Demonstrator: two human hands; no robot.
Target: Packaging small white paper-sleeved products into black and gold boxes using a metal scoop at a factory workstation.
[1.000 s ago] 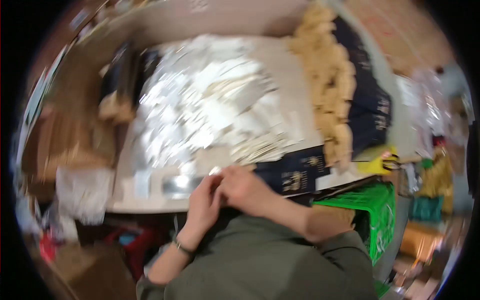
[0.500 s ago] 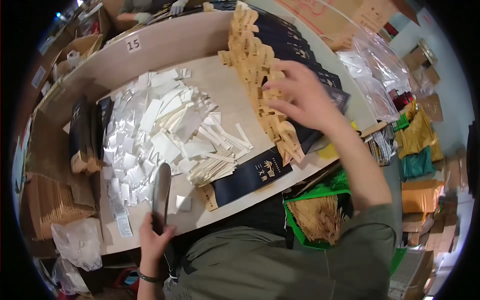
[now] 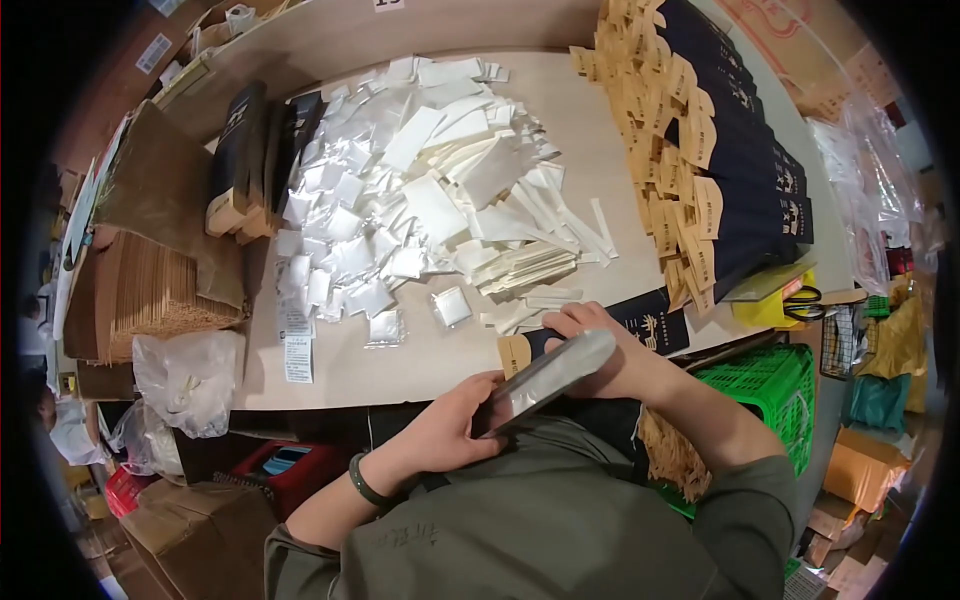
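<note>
As the head view shows, the left hand (image 3: 450,425) grasps the lower end of a silver pouch (image 3: 548,382), tilted by the tabletop (image 3: 355,378)'s near edge; whether the right hand (image 3: 632,364)'s partly hidden fingers grip it cannot be told. It looks light, slick and bendable, probably best pinched along both long edges.

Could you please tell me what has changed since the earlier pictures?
The left hand took up the silvery pouch from the table and has swung it rightward. The right hand moved from the dark packets on the right to the pouch's far end; its grip is unclear. The white sachets stayed piled on the table.
</note>
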